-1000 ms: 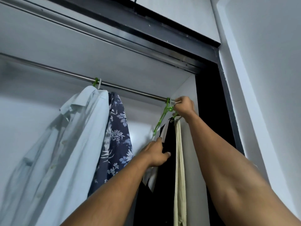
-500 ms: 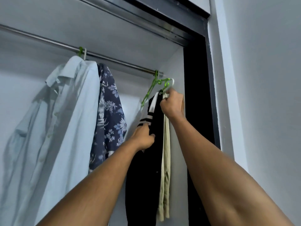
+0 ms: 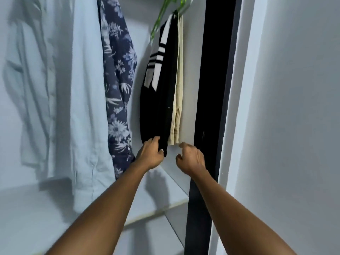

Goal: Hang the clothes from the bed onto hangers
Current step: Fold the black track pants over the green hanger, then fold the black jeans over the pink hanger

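Now that the right hand (image 3: 191, 157) is off the green hanger (image 3: 166, 13), the hanger carries the black striped garment (image 3: 160, 107) unaided; its hook is out of frame at the top. The right hand is down just under the cream garment (image 3: 177, 111), fingers loosely curled, holding nothing. The left hand (image 3: 150, 153) is down from mid-garment to the bottom edge and pinches the black hem. Looks like final straightening, so this piece is hung. The light blue shirt (image 3: 73, 89) and floral shirt (image 3: 119, 70) hang to the left.
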Demonstrator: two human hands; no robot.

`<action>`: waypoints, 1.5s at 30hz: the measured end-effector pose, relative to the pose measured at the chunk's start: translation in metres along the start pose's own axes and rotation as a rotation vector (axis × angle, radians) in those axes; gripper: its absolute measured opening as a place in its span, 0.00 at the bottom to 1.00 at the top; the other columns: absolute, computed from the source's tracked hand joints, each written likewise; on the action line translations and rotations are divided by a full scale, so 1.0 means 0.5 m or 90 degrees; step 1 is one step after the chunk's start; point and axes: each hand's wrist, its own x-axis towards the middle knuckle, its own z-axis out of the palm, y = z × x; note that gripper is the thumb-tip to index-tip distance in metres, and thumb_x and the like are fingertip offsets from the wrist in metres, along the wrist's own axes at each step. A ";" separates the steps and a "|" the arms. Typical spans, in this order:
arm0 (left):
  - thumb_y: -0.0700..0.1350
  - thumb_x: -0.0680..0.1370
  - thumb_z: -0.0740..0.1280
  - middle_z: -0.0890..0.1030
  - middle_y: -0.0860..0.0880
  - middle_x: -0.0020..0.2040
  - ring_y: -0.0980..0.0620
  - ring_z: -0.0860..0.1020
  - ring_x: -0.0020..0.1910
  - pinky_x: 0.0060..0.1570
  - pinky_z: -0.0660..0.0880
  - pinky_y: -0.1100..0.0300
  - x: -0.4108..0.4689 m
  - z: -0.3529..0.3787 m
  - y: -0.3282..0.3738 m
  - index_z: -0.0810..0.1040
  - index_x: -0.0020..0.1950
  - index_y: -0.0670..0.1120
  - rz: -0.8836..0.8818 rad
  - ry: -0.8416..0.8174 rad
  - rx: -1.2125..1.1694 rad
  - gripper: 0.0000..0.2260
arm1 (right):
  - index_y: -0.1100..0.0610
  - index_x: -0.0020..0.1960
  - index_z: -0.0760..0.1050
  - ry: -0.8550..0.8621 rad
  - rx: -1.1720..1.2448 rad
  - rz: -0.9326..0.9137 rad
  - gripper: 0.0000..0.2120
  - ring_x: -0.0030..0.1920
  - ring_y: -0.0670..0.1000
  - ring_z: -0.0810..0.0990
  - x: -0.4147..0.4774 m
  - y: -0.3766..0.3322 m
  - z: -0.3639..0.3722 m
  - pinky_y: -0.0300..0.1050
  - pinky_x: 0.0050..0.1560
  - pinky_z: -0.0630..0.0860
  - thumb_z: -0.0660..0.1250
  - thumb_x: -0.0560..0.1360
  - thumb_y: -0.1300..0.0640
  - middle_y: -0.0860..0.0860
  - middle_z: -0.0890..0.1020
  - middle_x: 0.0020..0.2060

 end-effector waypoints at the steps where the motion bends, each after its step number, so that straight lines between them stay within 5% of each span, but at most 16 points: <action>1: 0.44 0.82 0.65 0.74 0.40 0.71 0.39 0.74 0.69 0.66 0.74 0.46 -0.033 0.017 -0.009 0.63 0.79 0.44 -0.008 -0.006 0.007 0.26 | 0.57 0.65 0.75 -0.015 -0.003 -0.003 0.17 0.54 0.61 0.84 -0.034 0.010 0.016 0.53 0.51 0.81 0.66 0.76 0.57 0.56 0.84 0.56; 7: 0.43 0.82 0.63 0.72 0.42 0.75 0.42 0.69 0.74 0.71 0.70 0.48 -0.267 0.110 -0.029 0.63 0.80 0.44 -0.081 -0.014 0.065 0.26 | 0.59 0.69 0.73 -0.103 0.008 -0.088 0.20 0.57 0.60 0.82 -0.239 0.058 0.075 0.53 0.54 0.80 0.66 0.79 0.55 0.56 0.81 0.62; 12: 0.42 0.81 0.64 0.70 0.42 0.77 0.42 0.67 0.76 0.73 0.67 0.50 -0.520 0.185 -0.025 0.63 0.81 0.42 -0.190 -0.015 0.106 0.27 | 0.60 0.80 0.63 -0.231 0.060 -0.169 0.29 0.74 0.62 0.71 -0.457 0.081 0.127 0.54 0.70 0.72 0.64 0.82 0.52 0.61 0.67 0.78; 19: 0.46 0.82 0.64 0.71 0.41 0.75 0.39 0.69 0.73 0.68 0.71 0.47 -0.959 0.205 0.014 0.63 0.80 0.41 -0.408 -0.091 0.176 0.27 | 0.63 0.81 0.59 -0.447 0.132 -0.314 0.30 0.78 0.63 0.65 -0.794 0.033 0.134 0.54 0.77 0.64 0.60 0.84 0.49 0.64 0.63 0.79; 26: 0.48 0.82 0.64 0.70 0.44 0.76 0.43 0.68 0.74 0.71 0.68 0.48 -1.356 0.077 0.051 0.64 0.79 0.43 -0.641 0.009 0.227 0.26 | 0.62 0.75 0.66 -0.534 0.201 -0.559 0.24 0.69 0.66 0.74 -1.067 -0.175 0.085 0.58 0.67 0.71 0.62 0.83 0.50 0.63 0.72 0.71; 32: 0.51 0.85 0.61 0.62 0.44 0.81 0.44 0.62 0.79 0.76 0.63 0.47 -1.722 -0.047 0.129 0.56 0.83 0.44 -0.871 0.085 0.242 0.29 | 0.60 0.77 0.63 -0.620 0.230 -0.779 0.26 0.73 0.64 0.71 -1.348 -0.383 0.001 0.57 0.72 0.69 0.59 0.85 0.48 0.63 0.69 0.75; 45: 0.47 0.81 0.63 0.70 0.42 0.75 0.40 0.69 0.72 0.68 0.70 0.46 -2.540 -0.286 0.401 0.65 0.76 0.44 -1.238 0.274 0.233 0.24 | 0.58 0.72 0.69 -0.632 0.301 -1.252 0.22 0.71 0.59 0.71 -2.137 -0.818 -0.343 0.54 0.70 0.70 0.62 0.83 0.48 0.58 0.72 0.70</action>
